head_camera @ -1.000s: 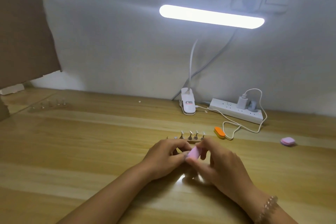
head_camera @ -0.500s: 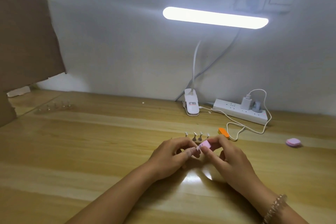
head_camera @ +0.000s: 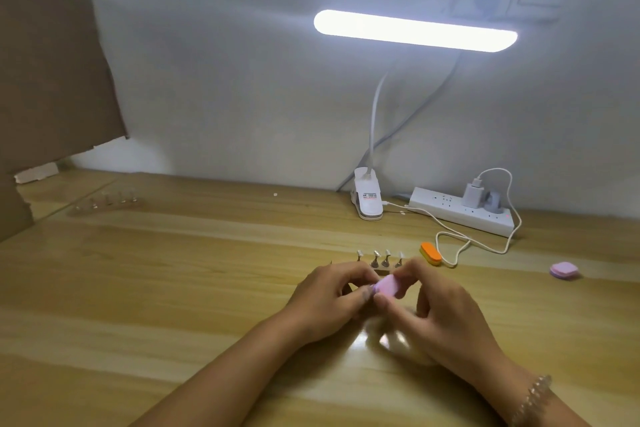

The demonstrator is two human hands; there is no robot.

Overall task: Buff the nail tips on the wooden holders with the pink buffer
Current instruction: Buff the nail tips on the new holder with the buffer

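Buffing close in: my right hand [head_camera: 446, 308] has its grip pinched on the pink buffer [head_camera: 388, 285].
My left hand [head_camera: 329, 298] curls against the buffer's end, probably steadying a tip; I cannot tell what its grip holds. Just behind, the wooden holder [head_camera: 381, 271] keeps the nail tips [head_camera: 376, 254] upright on the desk [head_camera: 173, 288].

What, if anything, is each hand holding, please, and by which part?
The right hand pinches the pink buffer by its right end. The left hand curls at its other end; whether it holds anything cannot be told.
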